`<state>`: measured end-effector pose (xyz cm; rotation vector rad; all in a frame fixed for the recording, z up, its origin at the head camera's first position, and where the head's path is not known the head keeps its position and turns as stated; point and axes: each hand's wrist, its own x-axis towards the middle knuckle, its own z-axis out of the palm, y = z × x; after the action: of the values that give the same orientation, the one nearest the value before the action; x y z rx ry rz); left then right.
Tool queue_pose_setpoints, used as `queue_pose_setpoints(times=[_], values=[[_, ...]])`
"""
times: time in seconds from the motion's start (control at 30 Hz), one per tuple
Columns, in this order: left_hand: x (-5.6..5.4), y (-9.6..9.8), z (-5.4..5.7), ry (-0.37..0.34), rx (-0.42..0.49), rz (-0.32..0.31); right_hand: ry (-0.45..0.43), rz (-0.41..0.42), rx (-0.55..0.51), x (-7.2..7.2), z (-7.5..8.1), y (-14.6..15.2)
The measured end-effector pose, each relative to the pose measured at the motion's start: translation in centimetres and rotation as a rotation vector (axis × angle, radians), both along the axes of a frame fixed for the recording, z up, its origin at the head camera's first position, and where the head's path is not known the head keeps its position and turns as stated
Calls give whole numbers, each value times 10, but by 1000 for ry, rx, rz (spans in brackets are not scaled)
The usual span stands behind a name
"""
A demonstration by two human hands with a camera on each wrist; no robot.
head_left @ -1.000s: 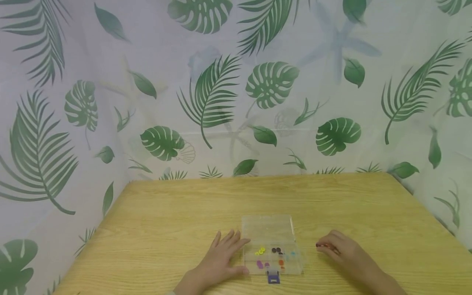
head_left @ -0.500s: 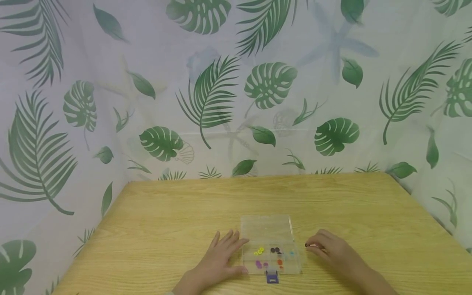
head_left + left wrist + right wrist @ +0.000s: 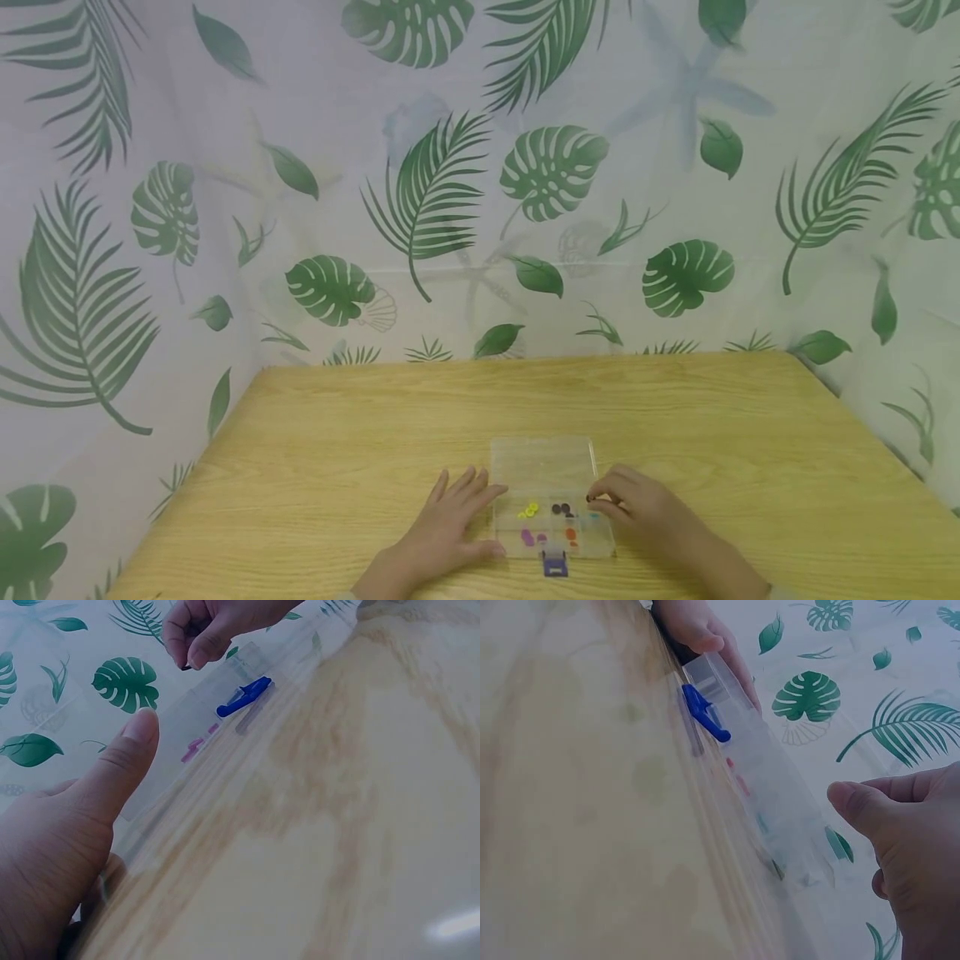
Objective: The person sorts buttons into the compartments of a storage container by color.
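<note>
A clear plastic compartment box (image 3: 596, 546) lies with its lid (image 3: 542, 462) folded back and its blue latch (image 3: 555, 567) toward me. Its compartments hold small round pieces: yellow pieces (image 3: 532, 507), black pieces (image 3: 561, 508), purple pieces (image 3: 527, 537), orange pieces (image 3: 571, 533) and a light blue one. My left hand (image 3: 450, 529) lies along the box's left side, fingers spread and straight, thumb near the front corner. Over the right back compartment, my right hand (image 3: 648, 508) pinches a small dark piece (image 3: 186, 668) between thumb and fingertips. Most of that piece is hidden by the fingers.
The box stands on a wood-grain table (image 3: 360, 433) near its front. A white cloth (image 3: 450, 317) printed with green leaves hangs behind the table and along both sides.
My right hand has moved left, from beside the box to over its right compartments, still pinching the small dark piece. My left hand has stayed in place.
</note>
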<state>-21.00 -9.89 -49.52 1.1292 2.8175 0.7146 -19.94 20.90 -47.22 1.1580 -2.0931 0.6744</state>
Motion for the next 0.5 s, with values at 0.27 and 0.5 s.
queue_pose_setpoints(times=[0.27,0.5], values=[[0,0,0,5,0,-5,94,92,-5,-8,1,-16],[1,-1,1,0,8,-12,50,125,-7,-10,-2,-21]])
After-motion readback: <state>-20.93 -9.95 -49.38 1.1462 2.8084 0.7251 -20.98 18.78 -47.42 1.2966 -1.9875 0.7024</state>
